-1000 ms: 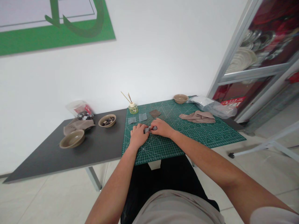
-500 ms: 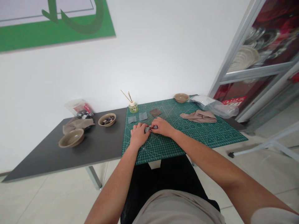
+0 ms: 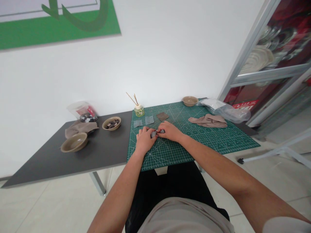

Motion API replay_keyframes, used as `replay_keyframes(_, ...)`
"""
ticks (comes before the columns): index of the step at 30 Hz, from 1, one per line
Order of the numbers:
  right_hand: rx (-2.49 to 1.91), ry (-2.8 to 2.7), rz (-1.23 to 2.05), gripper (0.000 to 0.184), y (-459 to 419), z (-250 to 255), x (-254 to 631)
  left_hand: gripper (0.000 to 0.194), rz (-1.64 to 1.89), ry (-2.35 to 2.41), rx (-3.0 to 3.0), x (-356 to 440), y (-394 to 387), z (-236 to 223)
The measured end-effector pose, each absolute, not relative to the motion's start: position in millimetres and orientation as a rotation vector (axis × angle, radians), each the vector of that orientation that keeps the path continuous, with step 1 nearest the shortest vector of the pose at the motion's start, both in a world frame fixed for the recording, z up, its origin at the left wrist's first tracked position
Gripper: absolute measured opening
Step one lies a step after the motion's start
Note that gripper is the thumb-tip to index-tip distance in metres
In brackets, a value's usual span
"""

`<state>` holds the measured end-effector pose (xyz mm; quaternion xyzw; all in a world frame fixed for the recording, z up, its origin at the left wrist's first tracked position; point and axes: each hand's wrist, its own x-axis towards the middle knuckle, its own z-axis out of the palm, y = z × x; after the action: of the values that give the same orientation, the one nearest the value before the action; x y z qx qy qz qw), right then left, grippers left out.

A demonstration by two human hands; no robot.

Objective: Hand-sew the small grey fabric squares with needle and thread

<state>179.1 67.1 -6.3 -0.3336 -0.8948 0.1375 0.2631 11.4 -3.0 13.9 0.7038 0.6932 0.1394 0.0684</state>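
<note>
Between my hands, low over the green cutting mat (image 3: pixel 170 150), is a small grey fabric piece (image 3: pixel 153 134), partly covered by fingers. My left hand (image 3: pixel 145 139) is closed on its left side, fingers curled over the edge. At its right side my right hand (image 3: pixel 169 131) pinches it, fingertips almost meeting the left ones. Just beyond the hands lie a small grey-blue square (image 3: pixel 137 123), a second grey-blue square (image 3: pixel 149 120) and a brown square (image 3: pixel 162 116), all flat on the mat.
On the dark table's left stand a bowl of small dark pieces (image 3: pixel 111 124), a tan bowl (image 3: pixel 74 142), a cloth (image 3: pixel 79 128) and a clear bag (image 3: pixel 82 111). A reed diffuser (image 3: pixel 139 110) stands behind the squares. Rightward are another bowl (image 3: pixel 190 101), a crumpled cloth (image 3: pixel 209 120) and a plastic bag (image 3: pixel 224 110).
The view has shifted very slightly. Both hands keep the same hold on the grey fabric piece, with hardly any visible movement.
</note>
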Motion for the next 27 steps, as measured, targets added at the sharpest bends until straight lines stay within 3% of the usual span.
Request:
replay_keyframes(8, -1.061, -2.340, 0.299, 0.012, 66.2, -7.1, 182.9, 0.035, 0.454, 2.083, 2.172, 10.3, -1.8, 9.5)
replay_keyframes(13, -0.924, -2.433, 0.316, 0.007, 68.5, -6.4, 180.4, 0.034, 0.424, 2.077, 2.153, 12.4, -3.2, 12.5)
replay_keyframes(21, -1.009, -2.359, 0.294, 0.015, 65.2, -5.4, 182.3, 0.033, 0.451, 2.096, 2.174, 11.3, -3.7, 10.1)
replay_keyframes(27, -0.996, -2.378, 0.282, 0.008, 69.1, -5.8, 180.2, 0.033, 0.455, 2.103, 2.175, 11.6, -2.3, 9.3)
